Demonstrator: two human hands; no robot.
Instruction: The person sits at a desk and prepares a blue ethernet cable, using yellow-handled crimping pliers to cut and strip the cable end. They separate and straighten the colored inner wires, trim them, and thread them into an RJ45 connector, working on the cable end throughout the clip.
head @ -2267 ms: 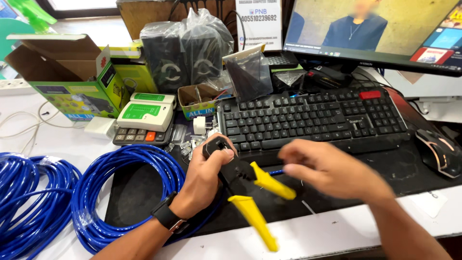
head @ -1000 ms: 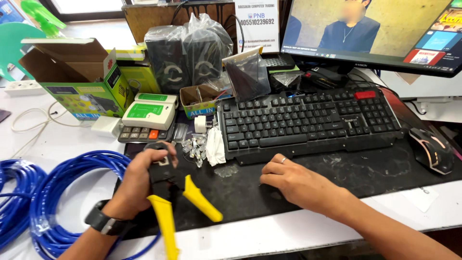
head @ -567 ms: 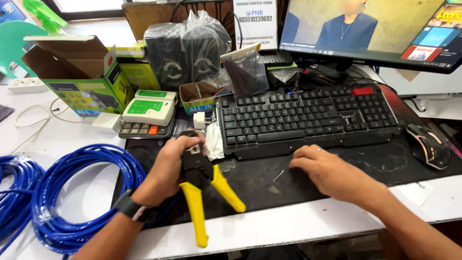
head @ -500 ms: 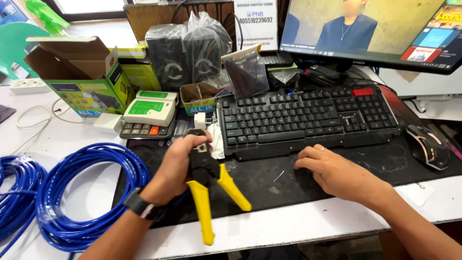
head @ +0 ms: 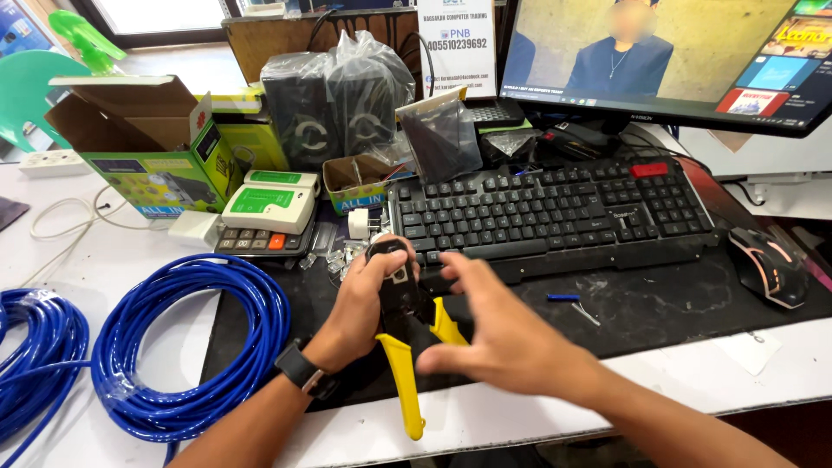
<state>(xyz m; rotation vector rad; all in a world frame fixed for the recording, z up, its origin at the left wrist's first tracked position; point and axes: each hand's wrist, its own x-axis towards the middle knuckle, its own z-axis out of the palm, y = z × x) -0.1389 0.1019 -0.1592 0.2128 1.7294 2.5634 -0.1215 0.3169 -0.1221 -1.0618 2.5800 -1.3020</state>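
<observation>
white table (head: 104,251), black mat (head: 676,295), blue cable coils (head: 186,347), keyboard (head: 555,212)

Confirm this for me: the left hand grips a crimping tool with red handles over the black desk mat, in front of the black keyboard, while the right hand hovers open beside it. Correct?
Not quite. The head view shows the crimping tool has yellow handles, not red. The rest stands: the left hand grips it over the black desk mat, in front of the black keyboard, and the right hand hovers open beside it.

L hand (head: 368,299) fisted, gripping; R hand (head: 494,334) open, fingers spread.
</observation>
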